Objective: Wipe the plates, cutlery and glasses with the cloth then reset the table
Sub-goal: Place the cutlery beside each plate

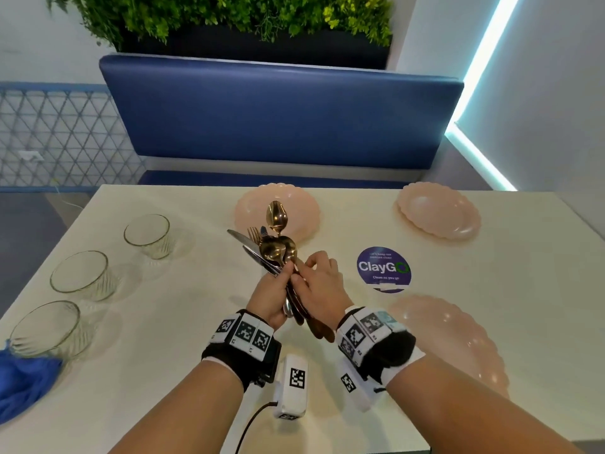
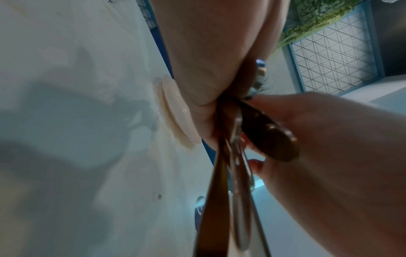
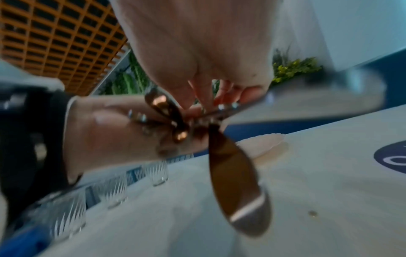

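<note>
A bundle of cutlery, gold spoons and forks with silver knives, stands upright above the middle of the white table. My left hand grips the handles from the left. My right hand pinches into the same bundle from the right, fingers curled. In the left wrist view the handles hang down out of my fist. In the right wrist view a gold handle and a knife blade fan out. Three pink plates, three glasses and the blue cloth lie on the table.
A round purple ClayGo sticker lies flat right of my hands. A blue padded bench runs along the far edge, with plants above it. The glasses line the left edge, and the cloth lies at the near left corner.
</note>
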